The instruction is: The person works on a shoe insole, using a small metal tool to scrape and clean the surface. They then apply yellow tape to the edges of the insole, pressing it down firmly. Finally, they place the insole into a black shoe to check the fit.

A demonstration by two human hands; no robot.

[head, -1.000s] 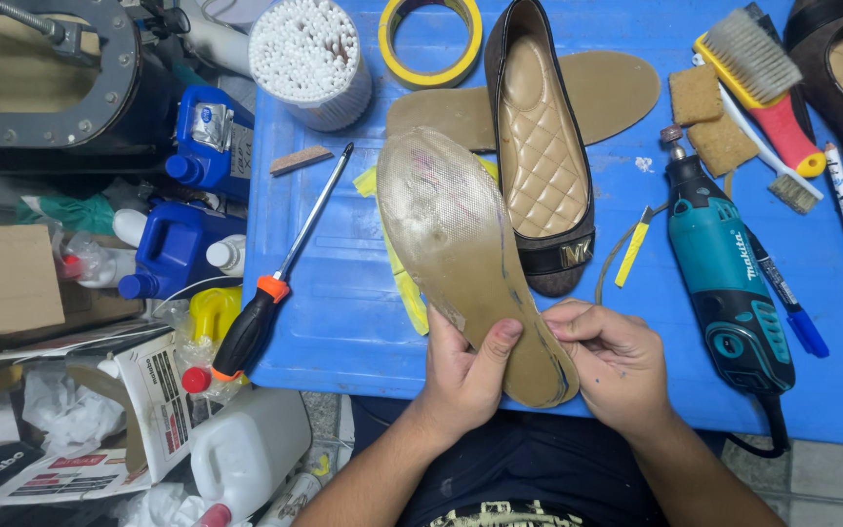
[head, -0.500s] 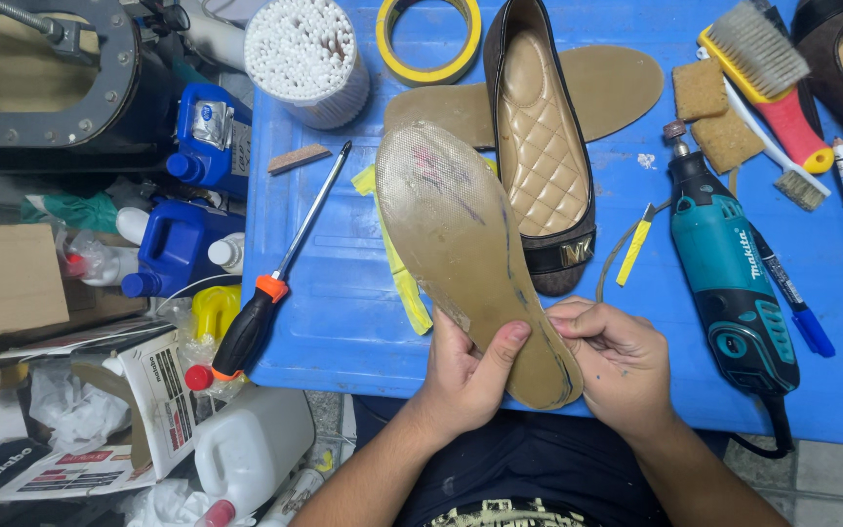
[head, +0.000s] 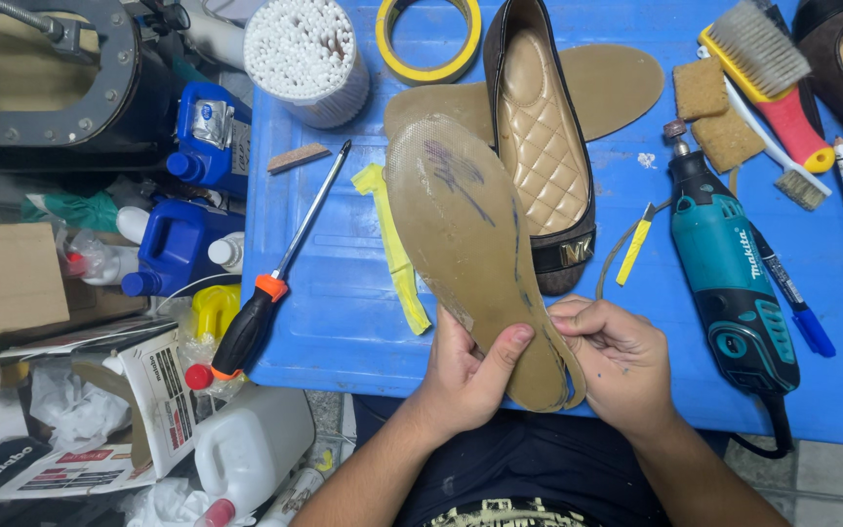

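Two hands: both of mine grip the heel end of one worn shoe sole (head: 475,263), underside up, toe pointing away from me, so its whole scuffed face lies open to view.
Left hand (head: 465,376): closed round the heel's left edge, thumb pressed flat on top to steady it.
Right hand (head: 617,361): curled at the heel's right rim, fingertips pinching where the edge looks to be lifting.
Just beyond my hands: a brown flat shoe (head: 539,146) with a quilted tan lining lies open side up, touching the sole's right edge.
Right of my right hand: a teal rotary tool (head: 734,278), bit pointing away, within easy reach.
Left of my left hand: a strip of yellow tape (head: 397,254), then a screwdriver (head: 265,293) near the edge of the blue table (head: 324,332).
Far from my hands: a yellow tape roll (head: 428,44), a tub of white sticks (head: 304,59) and a red-handled brush (head: 768,83).
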